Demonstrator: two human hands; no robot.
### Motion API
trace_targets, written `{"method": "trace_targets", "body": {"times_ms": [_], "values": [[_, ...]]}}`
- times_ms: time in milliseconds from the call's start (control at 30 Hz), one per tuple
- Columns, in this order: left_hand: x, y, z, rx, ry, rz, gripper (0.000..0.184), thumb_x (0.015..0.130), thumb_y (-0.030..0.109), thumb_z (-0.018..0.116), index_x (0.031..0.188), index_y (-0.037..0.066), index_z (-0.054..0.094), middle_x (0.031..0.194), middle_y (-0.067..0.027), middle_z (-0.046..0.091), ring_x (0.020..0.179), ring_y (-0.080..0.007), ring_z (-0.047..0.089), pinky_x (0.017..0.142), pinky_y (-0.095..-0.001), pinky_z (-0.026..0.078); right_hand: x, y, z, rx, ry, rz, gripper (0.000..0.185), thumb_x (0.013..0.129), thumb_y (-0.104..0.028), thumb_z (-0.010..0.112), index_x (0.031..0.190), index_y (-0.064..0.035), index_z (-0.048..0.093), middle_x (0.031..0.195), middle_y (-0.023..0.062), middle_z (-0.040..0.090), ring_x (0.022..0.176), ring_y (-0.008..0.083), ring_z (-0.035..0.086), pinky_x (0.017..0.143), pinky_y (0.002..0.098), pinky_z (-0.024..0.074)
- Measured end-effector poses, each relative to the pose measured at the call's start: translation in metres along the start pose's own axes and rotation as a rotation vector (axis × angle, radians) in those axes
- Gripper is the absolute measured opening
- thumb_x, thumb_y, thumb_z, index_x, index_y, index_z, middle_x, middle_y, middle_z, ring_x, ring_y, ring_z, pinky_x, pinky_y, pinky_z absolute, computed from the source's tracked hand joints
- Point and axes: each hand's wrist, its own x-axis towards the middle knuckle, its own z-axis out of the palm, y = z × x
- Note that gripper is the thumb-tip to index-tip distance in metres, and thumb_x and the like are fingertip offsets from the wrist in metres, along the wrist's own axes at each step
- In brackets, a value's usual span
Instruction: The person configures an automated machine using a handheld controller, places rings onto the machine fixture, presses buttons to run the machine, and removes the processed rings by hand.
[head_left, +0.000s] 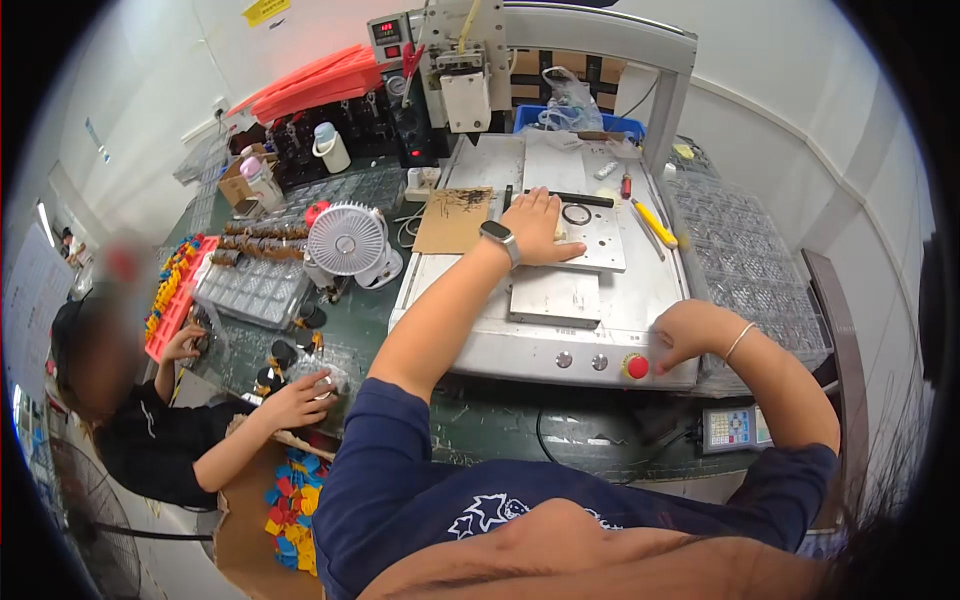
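Note:
My left hand (537, 228), with a watch on its wrist, lies with fingers stretched out on a metal plate with holes (606, 252). A black ring (577, 214) sits on the plate to the right of the fingers, and a black bar (580, 199) runs behind it. My right hand (695, 332) is bent at the right front corner of the machine base, beside a red push button (635, 366). Its fingertips are partly hidden and blurred, so any hold there cannot be made out. A metal block (555, 300) stands in front of the plate.
Above the bed hangs the machine head (465, 95). A yellow cutter (655, 224) and a red screwdriver (626, 186) lie right of the plate. Cardboard with black bits (450, 222) and a fan (350, 240) are left. Clear trays (740, 260) are stacked right. A co-worker's hands (300, 402) work left.

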Motion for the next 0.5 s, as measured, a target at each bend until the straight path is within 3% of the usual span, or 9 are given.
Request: {"method": "trace_targets", "body": {"times_ms": [133, 167, 233, 300, 367, 400, 433, 467, 500], "values": [[-0.010, 0.000, 0.000, -0.047, 0.089, 0.040, 0.089, 0.085, 0.063, 0.047, 0.136, -0.009, 0.037, 0.140, -0.0296, 0.039, 0.135, -0.0386, 0.034, 0.114, -0.0444, 0.021, 0.007, 0.012, -0.005, 0.130, -0.088, -0.028, 0.052, 0.061, -0.050, 0.076, 0.082, -0.0025, 0.071, 0.079, 0.0171, 0.068, 0.078, 0.0328, 0.065, 0.068, 0.0427, 0.0498], [-0.014, 0.003, 0.004, -0.016, 0.166, 0.062, 0.080, 0.088, 0.057, 0.049, 0.135, -0.007, 0.040, 0.138, -0.0255, 0.044, 0.133, -0.0364, 0.038, 0.114, -0.0491, 0.020, 0.008, 0.004, -0.009, 0.007, -0.111, -0.038, 0.051, 0.061, -0.049, 0.077, 0.083, -0.0030, 0.071, 0.079, 0.0169, 0.067, 0.077, 0.0328, 0.065, 0.068, 0.0426, 0.0498], [-0.028, 0.010, -0.001, 0.041, 0.236, 0.113, 0.079, 0.087, 0.055, 0.051, 0.135, -0.006, 0.040, 0.138, -0.0237, 0.045, 0.132, -0.0350, 0.039, 0.113, -0.0522, 0.018, 0.010, -0.009, -0.017, -0.109, -0.136, -0.042, 0.051, 0.062, -0.048, 0.077, 0.085, -0.0036, 0.071, 0.078, 0.0167, 0.067, 0.077, 0.0328, 0.065, 0.067, 0.0425, 0.0498], [-0.034, 0.016, -0.005, 0.084, 0.334, 0.165, 0.078, 0.086, 0.054, 0.054, 0.138, -0.001, 0.037, 0.137, -0.0184, 0.047, 0.132, -0.0311, 0.040, 0.111, -0.0606, 0.013, 0.008, -0.017, -0.027, -0.231, -0.145, -0.047, 0.047, 0.069, -0.050, 0.075, 0.085, -0.0059, 0.068, 0.076, 0.0139, 0.066, 0.073, 0.0329, 0.063, 0.067, 0.0412, 0.0489], [-0.032, 0.015, -0.002, 0.093, 0.398, 0.186, 0.077, 0.085, 0.053, 0.055, 0.137, -0.001, 0.039, 0.136, -0.0181, 0.048, 0.132, -0.0312, 0.040, 0.110, -0.0619, 0.012, 0.007, -0.032, -0.060, -0.107, 0.125, -0.170, 0.044, 0.077, -0.046, 0.071, 0.089, -0.0042, 0.067, 0.085, 0.0135, 0.067, 0.080, 0.0306, 0.063, 0.073, 0.0386, 0.0499], [-0.030, 0.014, 0.000, 0.109, 0.457, 0.201, 0.077, 0.084, 0.052, 0.056, 0.136, -0.001, 0.040, 0.134, -0.0177, 0.049, 0.132, -0.0314, 0.039, 0.110, -0.0631, 0.011, -0.007, -0.063, -0.100, 0.220, 0.224, -0.211, 0.039, 0.086, -0.041, 0.064, 0.097, -0.0031, 0.066, 0.095, 0.0126, 0.068, 0.090, 0.0261, 0.064, 0.079, 0.0369, 0.0498], [-0.029, 0.012, 0.002, 0.124, 0.483, 0.208, 0.075, 0.082, 0.050, 0.058, 0.135, -0.001, 0.042, 0.134, -0.0171, 0.049, 0.132, -0.0318, 0.038, 0.110, -0.0635, 0.010, -0.015, -0.076, -0.108, 0.756, 0.457, -0.521, 0.041, 0.092, -0.038, 0.058, 0.107, 0.0001, 0.063, 0.101, 0.0139, 0.066, 0.095, 0.0247, 0.063, 0.086, 0.0376, 0.0485], [-0.018, 0.005, 0.026, -0.578, 0.500, 0.287, 0.074, 0.082, 0.049, 0.059, 0.134, 0.000, 0.043, 0.133, -0.0169, 0.049, 0.132, -0.0320, 0.038, 0.110, -0.0636, 0.010, -0.027, -0.100, -0.118, 1.170, 0.520, -0.895, 0.059, 0.097, -0.047, 0.043, 0.121, 0.0058, 0.054, 0.110, 0.0187, 0.062, 0.100, 0.0272, 0.062, 0.093, 0.0408, 0.0457], [-0.015, 0.005, 0.034, -0.581, 0.562, 0.287, 0.072, 0.081, 0.048, 0.060, 0.133, 0.000, 0.044, 0.132, -0.0167, 0.050, 0.132, -0.0320, 0.038, 0.110, -0.0634, 0.011, -0.051, -0.122, -0.136, 1.329, 0.474, -0.971, 0.082, 0.095, -0.062, 0.029, 0.128, 0.0110, 0.045, 0.113, 0.0243, 0.060, 0.103, 0.0306, 0.061, 0.097, 0.0419, 0.0434]]}}
